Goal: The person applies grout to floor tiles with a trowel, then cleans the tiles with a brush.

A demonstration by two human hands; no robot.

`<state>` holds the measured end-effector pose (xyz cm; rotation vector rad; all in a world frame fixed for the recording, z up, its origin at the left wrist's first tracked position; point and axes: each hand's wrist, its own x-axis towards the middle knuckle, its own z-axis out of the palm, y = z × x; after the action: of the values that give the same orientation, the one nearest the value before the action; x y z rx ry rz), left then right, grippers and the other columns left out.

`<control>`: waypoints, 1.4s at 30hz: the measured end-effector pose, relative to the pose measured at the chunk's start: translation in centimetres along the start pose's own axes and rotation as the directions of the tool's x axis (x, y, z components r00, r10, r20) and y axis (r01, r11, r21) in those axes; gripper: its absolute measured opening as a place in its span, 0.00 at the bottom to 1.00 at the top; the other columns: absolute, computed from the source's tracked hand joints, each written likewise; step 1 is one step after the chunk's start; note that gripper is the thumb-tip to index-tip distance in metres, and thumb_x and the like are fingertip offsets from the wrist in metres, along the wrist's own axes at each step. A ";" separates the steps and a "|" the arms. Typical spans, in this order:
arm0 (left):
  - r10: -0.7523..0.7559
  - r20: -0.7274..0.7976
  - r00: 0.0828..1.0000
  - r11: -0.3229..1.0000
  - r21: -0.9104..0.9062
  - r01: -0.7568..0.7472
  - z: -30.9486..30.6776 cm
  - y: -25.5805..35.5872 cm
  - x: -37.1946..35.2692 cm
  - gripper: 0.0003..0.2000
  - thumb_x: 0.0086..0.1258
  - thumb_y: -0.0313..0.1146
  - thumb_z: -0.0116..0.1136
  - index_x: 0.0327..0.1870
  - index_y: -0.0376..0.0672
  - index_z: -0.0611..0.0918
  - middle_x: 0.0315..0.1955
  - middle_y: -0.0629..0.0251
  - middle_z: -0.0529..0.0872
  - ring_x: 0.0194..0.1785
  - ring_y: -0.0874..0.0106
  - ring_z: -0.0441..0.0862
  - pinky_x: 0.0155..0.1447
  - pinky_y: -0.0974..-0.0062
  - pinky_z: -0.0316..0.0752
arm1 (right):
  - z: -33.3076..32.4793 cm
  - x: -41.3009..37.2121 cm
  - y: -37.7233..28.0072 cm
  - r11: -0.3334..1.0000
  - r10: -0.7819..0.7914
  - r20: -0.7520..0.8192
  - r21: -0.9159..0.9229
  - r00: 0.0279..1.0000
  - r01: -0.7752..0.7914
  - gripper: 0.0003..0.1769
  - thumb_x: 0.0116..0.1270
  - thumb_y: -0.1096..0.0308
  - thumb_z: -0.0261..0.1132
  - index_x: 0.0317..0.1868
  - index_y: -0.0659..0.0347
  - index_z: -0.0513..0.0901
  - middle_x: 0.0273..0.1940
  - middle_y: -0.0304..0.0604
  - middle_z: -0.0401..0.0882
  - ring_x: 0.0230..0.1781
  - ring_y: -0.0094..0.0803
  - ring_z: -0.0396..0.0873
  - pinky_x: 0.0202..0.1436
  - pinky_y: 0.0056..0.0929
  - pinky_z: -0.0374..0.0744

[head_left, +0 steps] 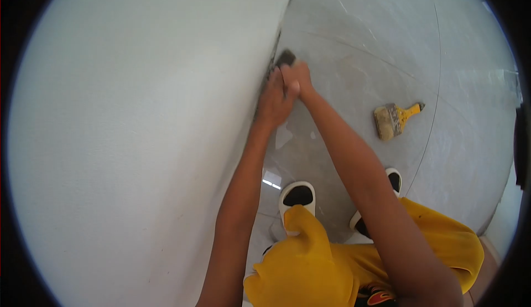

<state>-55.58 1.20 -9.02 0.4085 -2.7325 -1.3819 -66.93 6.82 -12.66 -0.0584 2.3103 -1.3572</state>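
Yellow clothing (310, 263): worn by the person, low in view beneath two bare arms.
Shoes (297, 194): white and black, planted on grey tiles (365, 41).
Brush (394, 120): lies right of the hands, handle pointing away from the wall (138, 113).
Left hand (275, 103): fingers bent beside the wall; its hold cannot be told.
Right hand (297, 78): curled closed around a dark block.
Dark block (286, 57): blurred, at the wall's foot.
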 end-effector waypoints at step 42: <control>0.202 -0.133 0.970 0.931 0.334 -0.148 2.2 -3.7 -8.6 0.30 0.61 0.40 0.60 0.65 0.40 0.68 0.68 0.45 0.65 0.73 0.46 0.59 0.73 0.45 0.56 | -5.6 10.7 -3.2 0.983 0.020 0.131 0.178 0.991 -0.043 0.14 0.52 0.70 0.62 0.20 0.76 0.76 0.14 0.52 0.75 0.13 0.40 0.80 0.15 0.35 0.75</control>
<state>-46.85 3.11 -12.65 0.2685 -2.7758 -0.8205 -79.41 6.90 -11.58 -0.0505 2.0662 -1.4951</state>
